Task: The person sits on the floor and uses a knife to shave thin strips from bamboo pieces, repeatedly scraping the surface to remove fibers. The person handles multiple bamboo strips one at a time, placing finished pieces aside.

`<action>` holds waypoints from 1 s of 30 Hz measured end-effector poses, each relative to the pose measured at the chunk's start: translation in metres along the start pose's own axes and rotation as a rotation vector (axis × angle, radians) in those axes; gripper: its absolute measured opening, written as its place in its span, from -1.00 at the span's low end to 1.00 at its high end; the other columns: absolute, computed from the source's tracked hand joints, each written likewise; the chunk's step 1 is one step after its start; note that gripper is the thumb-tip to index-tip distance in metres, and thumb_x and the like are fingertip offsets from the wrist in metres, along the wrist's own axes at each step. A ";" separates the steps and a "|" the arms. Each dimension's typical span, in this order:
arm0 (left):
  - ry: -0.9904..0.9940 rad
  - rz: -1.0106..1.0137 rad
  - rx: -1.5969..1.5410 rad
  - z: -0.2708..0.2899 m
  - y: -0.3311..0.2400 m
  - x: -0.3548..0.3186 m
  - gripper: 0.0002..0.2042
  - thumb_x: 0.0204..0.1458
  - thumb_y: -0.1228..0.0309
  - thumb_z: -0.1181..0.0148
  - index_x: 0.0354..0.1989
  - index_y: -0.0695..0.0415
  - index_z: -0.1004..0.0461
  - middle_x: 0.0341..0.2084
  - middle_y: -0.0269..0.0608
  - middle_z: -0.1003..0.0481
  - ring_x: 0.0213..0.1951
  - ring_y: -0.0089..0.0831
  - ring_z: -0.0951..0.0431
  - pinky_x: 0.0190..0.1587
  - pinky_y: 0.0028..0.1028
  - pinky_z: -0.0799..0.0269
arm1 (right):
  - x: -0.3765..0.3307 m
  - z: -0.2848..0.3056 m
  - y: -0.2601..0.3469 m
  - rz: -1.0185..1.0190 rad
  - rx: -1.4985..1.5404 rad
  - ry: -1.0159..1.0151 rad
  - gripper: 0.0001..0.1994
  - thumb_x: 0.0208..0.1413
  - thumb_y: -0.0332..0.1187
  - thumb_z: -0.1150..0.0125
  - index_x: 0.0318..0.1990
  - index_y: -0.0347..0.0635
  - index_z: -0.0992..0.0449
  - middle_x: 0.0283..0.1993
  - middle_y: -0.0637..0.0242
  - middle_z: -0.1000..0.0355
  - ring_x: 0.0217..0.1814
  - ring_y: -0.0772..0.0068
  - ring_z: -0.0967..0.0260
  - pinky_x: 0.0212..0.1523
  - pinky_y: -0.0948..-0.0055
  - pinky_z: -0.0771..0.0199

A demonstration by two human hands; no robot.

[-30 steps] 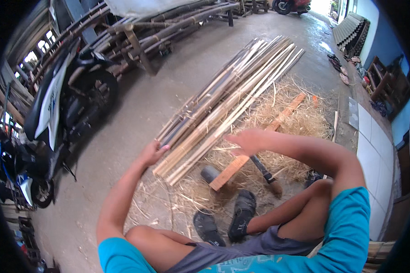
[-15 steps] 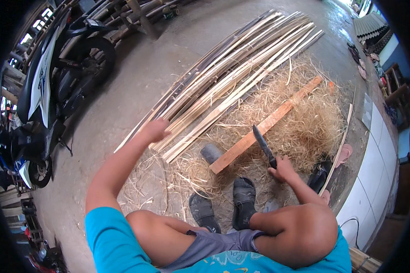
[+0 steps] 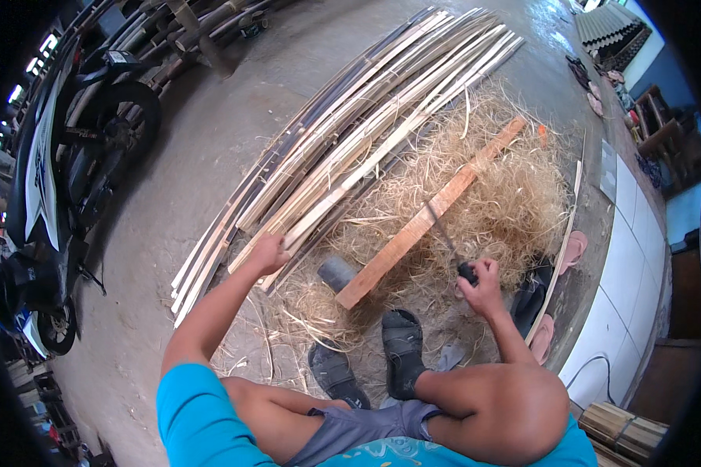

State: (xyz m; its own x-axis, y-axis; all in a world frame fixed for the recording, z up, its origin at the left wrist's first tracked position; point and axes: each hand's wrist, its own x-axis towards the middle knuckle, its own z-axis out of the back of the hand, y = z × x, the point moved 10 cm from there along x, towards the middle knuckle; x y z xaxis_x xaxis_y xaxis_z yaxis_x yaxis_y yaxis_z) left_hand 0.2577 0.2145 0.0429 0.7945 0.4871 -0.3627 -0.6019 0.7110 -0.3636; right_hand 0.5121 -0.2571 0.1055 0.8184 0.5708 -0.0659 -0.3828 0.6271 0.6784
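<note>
**concrete floor, bamboo slats, shavings**

open shed, grey concrete floor (image 3: 171,187). motorbike (image 3: 62,156) parked far left. long bundle of slats (image 3: 366,132) lies diagonally across the floor, near ends by the left hand. shavings (image 3: 506,194) heaped to its right, plank (image 3: 436,210) on top of them. left hand (image 3: 269,253) closed over the slat ends. right hand (image 3: 481,284) fisted on knife (image 3: 448,241) handle, blade over the plank. sandals (image 3: 401,350) on the feet.

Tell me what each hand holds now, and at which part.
The right hand holds a knife by its dark handle. The left hand grips the near end of a bamboo strip in the pile.
</note>
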 end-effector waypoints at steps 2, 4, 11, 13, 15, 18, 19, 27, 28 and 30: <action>-0.084 -0.037 -0.012 0.023 0.003 -0.012 -0.63 -0.02 0.33 -0.19 -0.06 0.25 -0.36 -0.11 0.29 -0.42 -0.04 0.20 -0.48 0.05 -0.06 -0.41 | 0.012 0.013 0.007 0.072 -0.027 -0.053 -0.53 0.06 -0.21 -0.34 0.06 -0.27 -0.42 0.04 -0.07 -0.36 0.08 -0.04 -0.42 0.08 0.21 -0.44; -0.140 -0.109 -0.038 0.040 -0.003 -0.025 -0.65 0.00 0.33 -0.19 -0.11 0.30 -0.37 -0.12 0.32 -0.44 -0.04 0.18 -0.48 0.05 -0.09 -0.40 | 0.030 0.032 0.017 -0.162 0.094 0.044 -0.54 0.14 -0.25 -0.30 0.12 -0.26 -0.37 -0.07 0.00 -0.44 -0.01 0.05 -0.46 0.11 0.23 -0.42; 0.192 0.199 -0.524 0.034 -0.054 -0.087 -0.32 0.10 -0.13 -0.28 0.12 0.27 -0.36 -0.49 -0.12 -0.52 -0.46 -0.43 -0.54 -0.38 -0.37 -0.43 | 0.077 0.064 0.083 0.226 0.004 -0.034 -0.44 0.23 -0.17 -0.17 0.31 -0.20 -0.25 0.01 -0.13 -0.49 0.04 -0.18 -0.48 0.06 0.07 -0.46; 0.186 0.133 -0.377 0.039 -0.065 -0.095 -0.40 0.13 -0.10 -0.27 0.02 0.25 -0.43 -0.47 -0.13 -0.53 -0.47 -0.43 -0.53 -0.38 -0.37 -0.43 | 0.088 0.060 0.089 0.301 -0.133 -0.084 -0.50 0.27 -0.14 -0.13 0.28 -0.16 -0.28 -0.02 -0.10 -0.51 0.01 -0.18 -0.49 0.03 0.04 -0.47; 0.174 0.177 -0.316 0.048 -0.085 -0.113 -0.50 0.15 -0.04 -0.27 -0.19 0.26 -0.50 -0.47 -0.10 -0.54 -0.45 -0.39 -0.53 -0.36 -0.35 -0.43 | 0.096 0.032 0.099 0.256 -0.203 0.141 -0.55 0.30 -0.09 -0.08 0.21 -0.14 -0.32 -0.05 -0.08 -0.51 -0.02 -0.17 -0.49 0.00 0.00 -0.48; -0.035 0.096 -0.238 0.050 -0.092 -0.130 -0.50 0.14 -0.03 -0.28 -0.32 0.28 -0.48 -0.49 -0.03 -0.54 -0.43 -0.34 -0.53 -0.34 -0.28 -0.44 | 0.091 -0.006 0.118 0.348 -0.452 0.311 -0.60 0.34 0.00 0.03 0.09 -0.09 -0.38 -0.14 -0.07 -0.51 -0.13 -0.16 -0.52 -0.08 -0.08 -0.51; -0.025 0.091 -0.194 0.050 -0.092 -0.133 -0.49 0.13 -0.01 -0.30 -0.34 0.32 -0.46 -0.52 0.06 -0.51 -0.41 -0.28 -0.53 -0.32 -0.22 -0.42 | 0.090 -0.015 0.127 0.350 -0.481 0.370 -0.60 0.35 0.01 0.04 0.10 -0.07 -0.38 -0.13 -0.07 -0.52 -0.14 -0.17 -0.53 -0.09 -0.09 -0.51; -0.082 0.058 -0.265 0.031 -0.063 -0.143 -0.48 0.07 -0.05 -0.34 -0.33 0.29 -0.44 -0.49 0.14 -0.52 -0.48 -0.09 -0.50 -0.34 -0.17 -0.41 | 0.106 -0.027 0.093 0.473 -0.370 0.204 -0.54 0.30 0.07 0.00 0.21 0.05 -0.37 -0.21 -0.08 -0.55 -0.16 -0.19 -0.54 -0.13 -0.11 -0.53; -0.090 0.054 -0.253 0.030 -0.056 -0.144 -0.48 0.07 -0.04 -0.34 -0.33 0.29 -0.44 -0.49 0.14 -0.52 -0.48 -0.08 -0.51 -0.34 -0.17 -0.42 | 0.114 -0.027 0.082 0.367 -0.351 0.196 -0.54 0.30 0.07 0.00 0.21 0.04 -0.37 -0.22 -0.08 -0.56 -0.15 -0.19 -0.54 -0.13 -0.13 -0.52; -0.124 0.046 -0.241 0.033 -0.054 -0.144 -0.48 0.07 -0.04 -0.34 -0.32 0.29 -0.44 -0.50 0.14 -0.52 -0.46 -0.07 -0.53 -0.33 -0.18 -0.43 | 0.135 -0.017 0.068 0.173 -0.320 0.176 -0.53 0.30 0.07 -0.02 0.22 0.03 -0.37 -0.23 -0.06 -0.56 -0.15 -0.19 -0.54 -0.12 -0.15 -0.50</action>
State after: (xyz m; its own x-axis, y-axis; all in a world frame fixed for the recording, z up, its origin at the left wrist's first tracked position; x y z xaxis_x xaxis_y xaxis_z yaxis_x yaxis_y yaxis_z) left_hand 0.1784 0.1231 0.1434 0.7610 0.5847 -0.2809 -0.6273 0.5529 -0.5485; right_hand 0.5896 -0.1282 0.1297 0.6552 0.7468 -0.1141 -0.6450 0.6316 0.4302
